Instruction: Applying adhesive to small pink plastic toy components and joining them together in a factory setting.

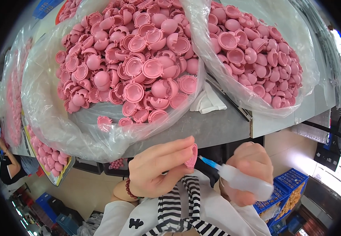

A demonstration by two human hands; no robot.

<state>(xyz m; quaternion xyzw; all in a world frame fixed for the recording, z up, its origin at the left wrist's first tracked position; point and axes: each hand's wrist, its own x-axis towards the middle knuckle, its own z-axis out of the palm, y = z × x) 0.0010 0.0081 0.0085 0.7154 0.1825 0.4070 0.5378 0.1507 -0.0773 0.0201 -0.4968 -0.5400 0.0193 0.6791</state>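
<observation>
Between the thumb and fingers of my left hand (154,167) is a small pink plastic half-shell (192,156), seen nearly edge-on. My right hand (253,167) is wrapped around a translucent white squeeze bottle (246,181). Its thin blue nozzle (209,162) points left at the half-shell, with a small gap between them. Both hands are in front of the table's near edge. Beyond them, an opened clear plastic bag (111,137) holds a heap of pink half-shells (133,67), some with notched rims.
A second clear bag (272,112) of pink pieces lies at the right. White cloth (208,98) and a dark metal strip (239,110) lie between the bags. A tray of pink pieces (50,157) stands at the left, near another person (11,167). Blue crates (284,188) stand lower right.
</observation>
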